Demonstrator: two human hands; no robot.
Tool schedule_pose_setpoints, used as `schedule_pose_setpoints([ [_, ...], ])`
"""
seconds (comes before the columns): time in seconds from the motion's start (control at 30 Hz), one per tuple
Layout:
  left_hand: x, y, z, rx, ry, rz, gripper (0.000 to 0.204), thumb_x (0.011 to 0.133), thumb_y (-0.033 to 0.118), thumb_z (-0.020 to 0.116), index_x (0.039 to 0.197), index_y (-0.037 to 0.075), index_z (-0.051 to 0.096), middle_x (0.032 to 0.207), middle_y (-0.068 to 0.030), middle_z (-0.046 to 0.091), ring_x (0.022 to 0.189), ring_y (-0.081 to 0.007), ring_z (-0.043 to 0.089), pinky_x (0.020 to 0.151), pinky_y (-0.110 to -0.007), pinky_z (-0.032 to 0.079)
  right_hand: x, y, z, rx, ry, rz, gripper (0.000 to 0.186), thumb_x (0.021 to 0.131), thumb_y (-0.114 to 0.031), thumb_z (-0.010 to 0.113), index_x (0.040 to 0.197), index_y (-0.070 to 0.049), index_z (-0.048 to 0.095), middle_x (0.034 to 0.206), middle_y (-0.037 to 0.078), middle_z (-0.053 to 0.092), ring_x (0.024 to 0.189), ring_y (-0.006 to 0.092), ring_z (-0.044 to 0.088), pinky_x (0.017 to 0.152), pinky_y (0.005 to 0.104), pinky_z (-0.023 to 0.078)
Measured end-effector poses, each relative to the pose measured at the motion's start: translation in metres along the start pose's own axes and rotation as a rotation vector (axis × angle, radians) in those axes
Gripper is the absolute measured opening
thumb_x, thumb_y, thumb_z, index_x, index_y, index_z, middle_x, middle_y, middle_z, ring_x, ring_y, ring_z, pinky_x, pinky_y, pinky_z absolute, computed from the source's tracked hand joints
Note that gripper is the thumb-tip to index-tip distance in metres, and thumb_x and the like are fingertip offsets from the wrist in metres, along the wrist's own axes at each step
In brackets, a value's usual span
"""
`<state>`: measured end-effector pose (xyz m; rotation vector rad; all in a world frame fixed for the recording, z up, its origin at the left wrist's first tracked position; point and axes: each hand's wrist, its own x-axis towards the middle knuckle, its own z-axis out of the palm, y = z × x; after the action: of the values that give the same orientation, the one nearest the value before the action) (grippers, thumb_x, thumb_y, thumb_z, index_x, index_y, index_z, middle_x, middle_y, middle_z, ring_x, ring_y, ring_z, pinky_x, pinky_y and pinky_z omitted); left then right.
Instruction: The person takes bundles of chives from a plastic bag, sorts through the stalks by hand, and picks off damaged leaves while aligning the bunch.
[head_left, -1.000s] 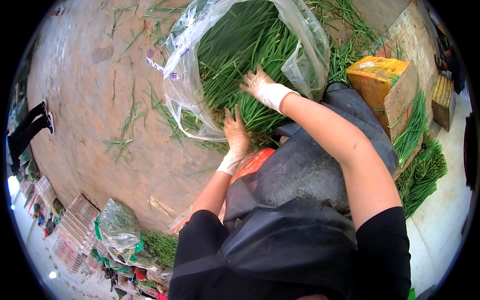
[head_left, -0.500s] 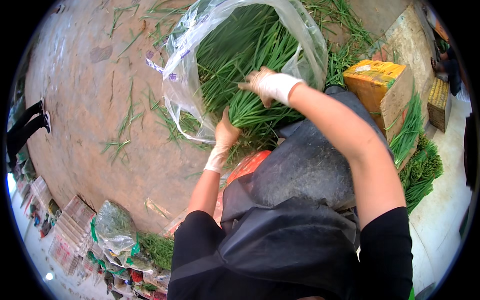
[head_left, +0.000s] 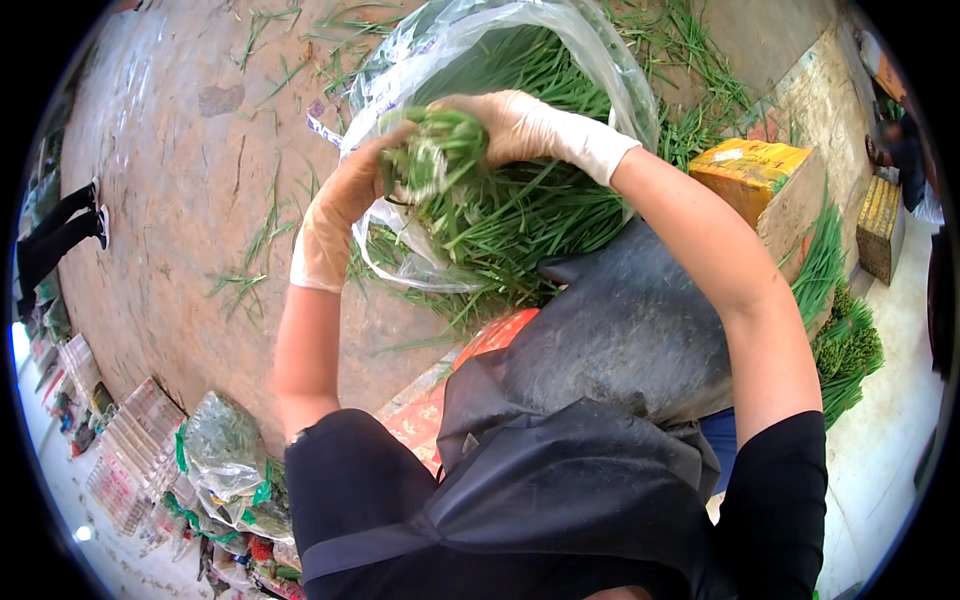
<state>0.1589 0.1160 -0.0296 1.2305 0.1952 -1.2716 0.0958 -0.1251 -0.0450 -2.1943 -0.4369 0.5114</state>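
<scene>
Over the mouth of a large clear plastic bag (head_left: 635, 90), both my hands close round a bunch of green chives (head_left: 437, 155), its cut, paler ends tilted toward me. My left hand (head_left: 350, 185), in a thin whitish glove, grips the bunch from its left side. From the right, my right hand (head_left: 515, 125), gloved the same way, wraps over its top; some fingers are hidden behind the stalks. More long loose chives (head_left: 545, 205) fill the bag beneath and spill over its near rim. The bunch is slightly blurred.
A dark apron (head_left: 620, 330) covers my lap beside the bag. To the right stand a yellow box (head_left: 745, 170), upright chive bundles (head_left: 845, 350) and a yellow crate (head_left: 878, 220). Scattered blades (head_left: 245, 285) lie on the brown floor. At left are a person's legs (head_left: 65, 230) and a stuffed plastic bag (head_left: 222, 450).
My hands have lifted a bunch of chives up and leftward out of the pile, its cut ends now toward me. Before, both hands were low among the blades in the bag.
</scene>
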Motion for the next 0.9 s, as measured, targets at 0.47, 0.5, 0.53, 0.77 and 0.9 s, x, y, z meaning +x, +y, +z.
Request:
schedule_pose_setpoints([
  [0.47, 0.053, -0.055, 0.075, 0.539, 0.358, 0.837, 0.116, 0.056, 0.027, 0.09, 0.145, -0.002, 0.021, 0.138, -0.0214, 0.042, 0.129, -0.0305, 0.04, 0.108, -0.039, 0.033, -0.021, 0.006, -0.045, 0.468, 0.072, 0.152, 0.087, 0.068, -0.013, 0.08, 0.143, -0.008, 0.035, 0.128, 0.009, 0.055, 0.115, 0.0169, 0.049, 0.101, 0.0309, 0.04],
  [0.5, 0.063, -0.048, 0.079, 0.356, 0.229, 0.725, 0.116, 0.057, 0.025, 0.09, 0.144, -0.003, 0.02, 0.137, -0.0201, 0.043, 0.128, -0.0287, 0.041, 0.107, -0.037, 0.033, -0.02, 0.003, -0.046, 0.464, 0.042, 0.173, 0.091, 0.068, -0.015, 0.081, 0.145, -0.008, 0.032, 0.133, 0.012, 0.052, 0.122, 0.0194, 0.047, 0.105, 0.0324, 0.037],
  [0.53, 0.071, -0.043, 0.082, 0.496, 0.301, 0.9, 0.118, 0.059, 0.02, 0.091, 0.145, -0.003, 0.014, 0.131, -0.0158, 0.047, 0.122, -0.0236, 0.045, 0.104, -0.035, 0.037, -0.018, 0.001, -0.042, 0.104, 0.075, 0.18, 0.105, 0.064, -0.022, 0.084, 0.148, -0.008, 0.023, 0.146, 0.019, 0.034, 0.136, 0.0281, 0.032, 0.112, 0.0354, 0.028],
  [0.77, 0.073, -0.036, 0.11, 0.048, 0.179, 0.791, 0.104, 0.081, 0.014, 0.075, 0.15, 0.005, -0.003, 0.131, -0.0155, 0.046, 0.113, -0.022, 0.051, 0.093, -0.03, 0.046, -0.022, -0.001, -0.033, -0.287, 0.062, 0.188, 0.125, 0.054, -0.034, 0.088, 0.15, -0.008, 0.011, 0.149, 0.018, 0.028, 0.139, 0.0325, 0.027, 0.114, 0.0414, 0.027],
  [0.9, 0.048, -0.025, 0.129, 0.259, 0.075, 0.832, 0.122, 0.069, 0.02, 0.085, 0.149, 0.002, -0.005, 0.145, -0.018, 0.031, 0.13, -0.0241, 0.038, 0.106, -0.034, 0.033, -0.024, 0.015, -0.019, 0.629, 0.325, -0.099, 0.101, 0.061, -0.024, 0.085, 0.143, -0.008, 0.029, 0.14, 0.01, 0.042, 0.128, 0.0229, 0.04, 0.108, 0.0371, 0.035],
])
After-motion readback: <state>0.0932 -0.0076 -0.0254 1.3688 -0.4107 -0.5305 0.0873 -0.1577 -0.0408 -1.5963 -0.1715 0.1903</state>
